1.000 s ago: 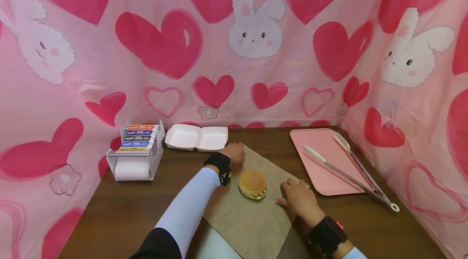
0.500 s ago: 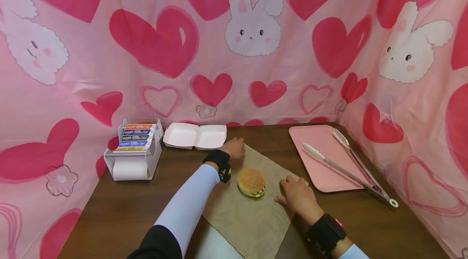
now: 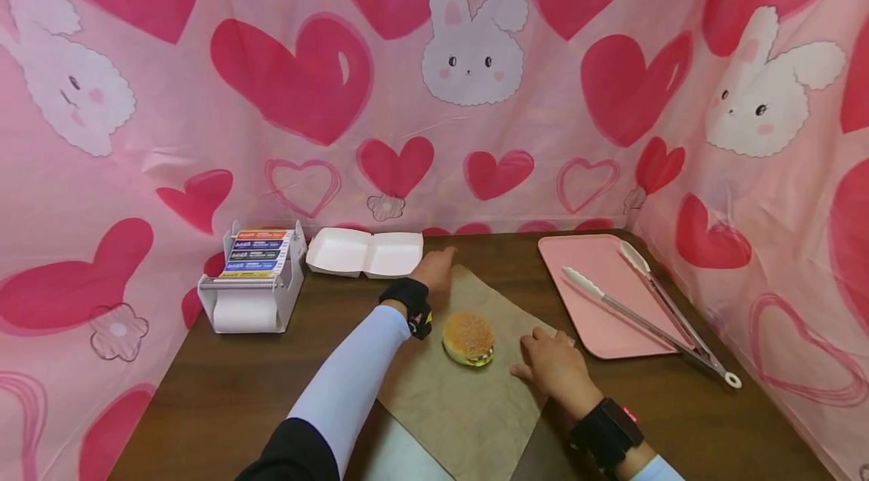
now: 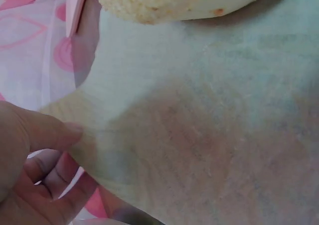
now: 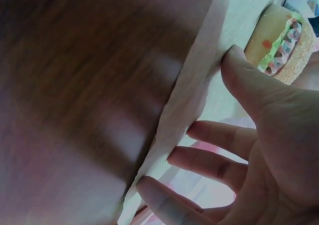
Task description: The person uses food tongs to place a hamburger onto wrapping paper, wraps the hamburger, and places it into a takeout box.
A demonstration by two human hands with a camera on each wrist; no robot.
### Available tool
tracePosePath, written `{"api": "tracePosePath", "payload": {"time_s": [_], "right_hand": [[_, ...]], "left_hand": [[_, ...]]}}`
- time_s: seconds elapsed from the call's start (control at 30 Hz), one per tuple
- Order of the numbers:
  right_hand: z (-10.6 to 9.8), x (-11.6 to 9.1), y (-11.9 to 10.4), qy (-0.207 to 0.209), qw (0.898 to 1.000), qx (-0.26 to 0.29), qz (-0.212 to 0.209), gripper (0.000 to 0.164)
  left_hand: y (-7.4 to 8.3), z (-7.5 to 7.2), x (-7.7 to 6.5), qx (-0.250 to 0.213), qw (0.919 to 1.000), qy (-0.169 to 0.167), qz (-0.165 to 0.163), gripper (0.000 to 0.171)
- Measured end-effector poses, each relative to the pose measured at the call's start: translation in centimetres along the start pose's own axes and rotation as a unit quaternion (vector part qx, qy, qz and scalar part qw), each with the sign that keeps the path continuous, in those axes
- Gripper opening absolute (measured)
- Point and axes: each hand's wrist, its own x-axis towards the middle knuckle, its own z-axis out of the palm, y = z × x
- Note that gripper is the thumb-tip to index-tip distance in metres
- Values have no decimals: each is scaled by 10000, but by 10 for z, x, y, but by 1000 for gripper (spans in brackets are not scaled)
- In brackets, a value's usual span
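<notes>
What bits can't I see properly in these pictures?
Head view: writing on the labels of the white dispenser, too small to read.
Head view: part of the left edge of the brown paper, hidden by the left hand and sleeve.
Head view: the paper's nearest corner, cut off by the bottom edge.
Left wrist view: the rest of the burger, cut off by the top edge.

Brown paper (image 3: 468, 413), golden burger (image 3: 468, 338), seemingly flecked

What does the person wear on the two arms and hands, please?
The left hand and right hand are bare. The left wristband is black with a yellow mark; the right wristband, also black, has a small red tag. The left sleeve is pale blue, with black fabric higher up; the right sleeve, also pale blue, barely shows.
</notes>
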Motion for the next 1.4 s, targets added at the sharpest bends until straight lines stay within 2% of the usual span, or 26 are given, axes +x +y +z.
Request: {"api": "tracePosePath", "payload": {"time_s": [0.1, 0.2, 0.33, 0.5, 0.6, 0.8, 0.97, 1.1, 1.4], "right_hand": [[0, -1, -1, 9, 10000, -6, -43, 52], [-1, -2, -1, 60, 10000, -18, -72, 51], [-2, -3, 0, 123, 9999, -9, -110, 51], [-2, -4, 0, 178, 9997, -35, -147, 53], [-2, -5, -1, 240, 9996, -26, -175, 53], [-1, -8, 0, 238, 9995, 90, -175, 55], [1, -8, 1, 216, 9995, 178, -153, 56], [2, -8, 2, 210, 9995, 171, -167, 58], [1, -8, 1, 191, 9996, 120, -175, 60]], "left_hand": [[1, -1, -5, -93, 9996, 192, 174, 36], [2, -4, -8, -94, 9976, 421, 544, 21], [7, -12, -16, -55, 9936, 605, 950, 10], [16, -23, -37, -167, 9893, 679, 1278, 9], [20, -25, -53, -290, 9861, 701, 1478, 9], [22, -13, -80, -97, 9834, 644, 1691, 10], [26, -5, -97, 116, 9817, 601, 1802, 12], [29, 0, -105, 378, 9737, 774, 2109, 12], [35, 13, -121, 976, 9463, 1189, 2844, 10]]}}
